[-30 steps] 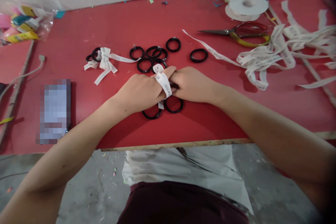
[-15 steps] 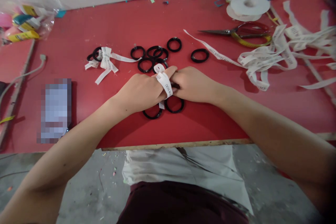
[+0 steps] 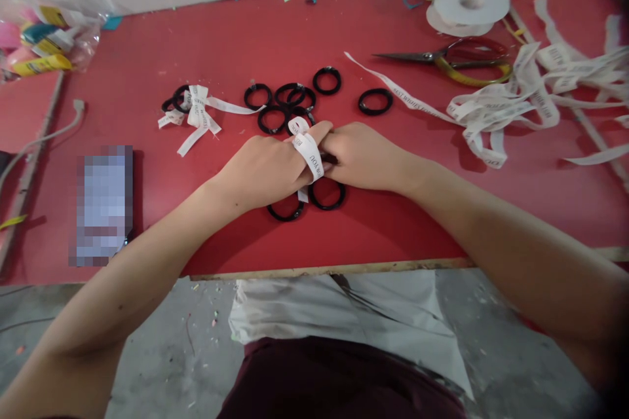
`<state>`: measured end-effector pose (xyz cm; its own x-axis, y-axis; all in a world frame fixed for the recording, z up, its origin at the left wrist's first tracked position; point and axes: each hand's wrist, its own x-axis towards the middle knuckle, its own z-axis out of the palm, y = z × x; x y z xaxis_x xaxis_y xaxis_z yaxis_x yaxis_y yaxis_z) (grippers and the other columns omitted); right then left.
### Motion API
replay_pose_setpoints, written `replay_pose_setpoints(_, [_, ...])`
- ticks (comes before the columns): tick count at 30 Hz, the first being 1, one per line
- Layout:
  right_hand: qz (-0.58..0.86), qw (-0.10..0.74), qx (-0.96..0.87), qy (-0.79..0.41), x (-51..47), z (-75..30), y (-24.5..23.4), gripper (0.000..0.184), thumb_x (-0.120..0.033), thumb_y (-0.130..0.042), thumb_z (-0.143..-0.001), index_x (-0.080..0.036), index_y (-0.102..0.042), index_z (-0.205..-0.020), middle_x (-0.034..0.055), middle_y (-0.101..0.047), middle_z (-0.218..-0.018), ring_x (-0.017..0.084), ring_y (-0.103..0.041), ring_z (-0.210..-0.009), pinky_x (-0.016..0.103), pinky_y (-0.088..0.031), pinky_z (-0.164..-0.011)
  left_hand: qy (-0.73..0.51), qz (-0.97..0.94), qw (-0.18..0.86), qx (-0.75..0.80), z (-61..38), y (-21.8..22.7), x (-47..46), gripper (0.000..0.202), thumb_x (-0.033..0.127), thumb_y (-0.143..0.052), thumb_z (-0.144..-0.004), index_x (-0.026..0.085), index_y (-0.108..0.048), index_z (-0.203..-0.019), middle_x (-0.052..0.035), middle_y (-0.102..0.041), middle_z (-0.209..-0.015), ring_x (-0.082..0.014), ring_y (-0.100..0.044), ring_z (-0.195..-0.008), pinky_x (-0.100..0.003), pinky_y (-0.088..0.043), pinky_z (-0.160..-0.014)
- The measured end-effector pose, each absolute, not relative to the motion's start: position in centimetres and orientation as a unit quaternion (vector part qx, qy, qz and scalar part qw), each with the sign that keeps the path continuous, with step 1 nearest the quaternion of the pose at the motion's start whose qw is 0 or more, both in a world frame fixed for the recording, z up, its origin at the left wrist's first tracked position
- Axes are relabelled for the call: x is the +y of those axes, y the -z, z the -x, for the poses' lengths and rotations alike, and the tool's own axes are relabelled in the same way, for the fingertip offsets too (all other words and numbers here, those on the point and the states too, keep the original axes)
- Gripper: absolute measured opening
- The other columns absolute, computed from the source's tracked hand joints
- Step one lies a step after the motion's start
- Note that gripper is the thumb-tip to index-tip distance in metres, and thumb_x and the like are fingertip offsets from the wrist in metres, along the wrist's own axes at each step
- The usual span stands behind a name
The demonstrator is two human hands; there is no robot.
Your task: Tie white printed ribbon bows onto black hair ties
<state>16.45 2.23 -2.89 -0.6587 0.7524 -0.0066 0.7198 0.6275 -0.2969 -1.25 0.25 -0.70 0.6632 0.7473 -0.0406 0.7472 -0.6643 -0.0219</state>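
My left hand (image 3: 272,167) and my right hand (image 3: 366,157) meet over the table, their fingers closed together on a white printed ribbon (image 3: 310,156). The ribbon loops over the fingers of my left hand, and a short end hangs below. Something dark shows between the fingertips, mostly hidden. Several black hair ties lie around the hands: one hair tie (image 3: 327,207) just below, another hair tie (image 3: 375,90) to the right, and a cluster beyond. On the left, ribbon bows (image 3: 199,108) are tied on black hair ties.
Scissors (image 3: 437,59) lie at the right, near a heap of cut printed ribbon (image 3: 511,101) and a white spool (image 3: 469,6). A phone (image 3: 105,206) with a blurred screen rests at the left. Plastic bags with colourful items (image 3: 46,39) sit at the far left.
The hands hold almost the same pose on the ribbon. Its upper loop has shifted slightly, and the whole view has moved a little.
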Motion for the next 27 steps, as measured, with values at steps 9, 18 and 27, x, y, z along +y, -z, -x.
replay_pose_setpoints(9, [0.407, 0.060, -0.902, -0.131, 2.24, -16.47, 3.04, 0.018, -0.020, -0.054, -0.080, -0.013, -0.068, -0.088, 0.0110, -0.071, -0.081, 0.020, -0.057, -0.065, 0.029, -0.027, -0.057, -0.017, 0.914, -0.002, -0.405, 1.28, 0.67, 0.24, 0.051, 0.041, -0.032, -0.099, 0.009, -0.048, -0.137, -0.0145, -0.074, -0.088, -0.0250, -0.070, -0.071, -0.029, -0.039, -0.055])
replay_pose_setpoints(18, [0.412, 0.031, -0.902, -0.123, 2.20, -16.47, 2.88, 0.018, -0.020, -0.052, -0.081, -0.011, -0.066, -0.086, 0.0125, -0.070, -0.081, 0.020, -0.057, -0.065, 0.029, -0.029, -0.058, -0.016, 0.914, 0.009, -0.404, 1.34, 0.88, 0.20, 0.053, 0.043, -0.034, -0.099, 0.011, -0.046, -0.139, -0.0136, -0.074, -0.086, -0.0249, -0.069, -0.070, -0.029, -0.039, -0.055])
replay_pose_setpoints(27, [0.418, 0.018, -0.898, -0.137, 1.99, -16.38, 2.44, 0.017, -0.019, -0.051, -0.084, -0.011, -0.066, -0.089, 0.0146, -0.070, -0.087, 0.021, -0.059, -0.070, 0.029, -0.031, -0.061, -0.012, 0.916, 0.024, -0.400, 1.43, 1.16, 0.15, 0.056, 0.044, -0.030, -0.100, 0.010, -0.041, -0.143, -0.0155, -0.073, -0.090, -0.0255, -0.069, -0.070, -0.030, -0.039, -0.055])
